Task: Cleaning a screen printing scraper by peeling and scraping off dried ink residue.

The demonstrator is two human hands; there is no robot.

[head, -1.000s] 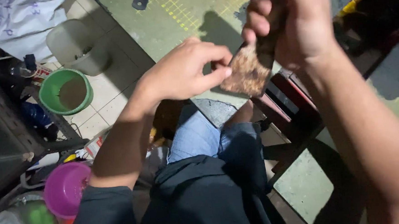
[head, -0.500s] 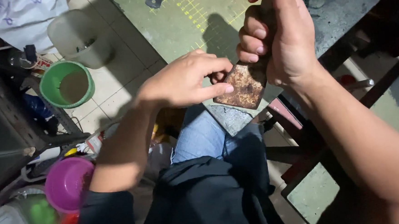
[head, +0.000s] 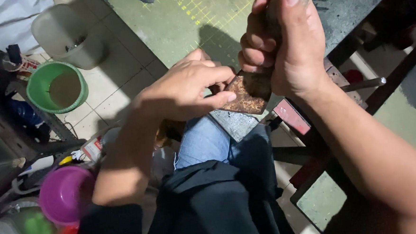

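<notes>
Right hand (head: 294, 46) is wrapped tight round the handle of a rusty blade (head: 247, 93), fist closed, thumb laid up along the top. The handle itself is mostly hidden inside the grip. Left hand (head: 187, 87) comes in from the side of the blade, thumb and forefinger pinched together on its near edge, the other fingers curled above.

The blade sits just off the edge of the worktop (head: 189, 23), over the person's blue-jeaned knee (head: 202, 141), with a grey slab (head: 237, 122) directly beneath it. Its flat face is brown and pitted with rust right across, no bright metal showing anywhere, so by the look of it the cleaning or sharpening is barely under way and nearly all of the surface is left to do. Whether the pinching fingers hold anything against the steel, I cannot tell.

Well left of the blade, on the tiled floor, stand a green bucket (head: 57, 87) and a purple bowl (head: 65, 193).
</notes>
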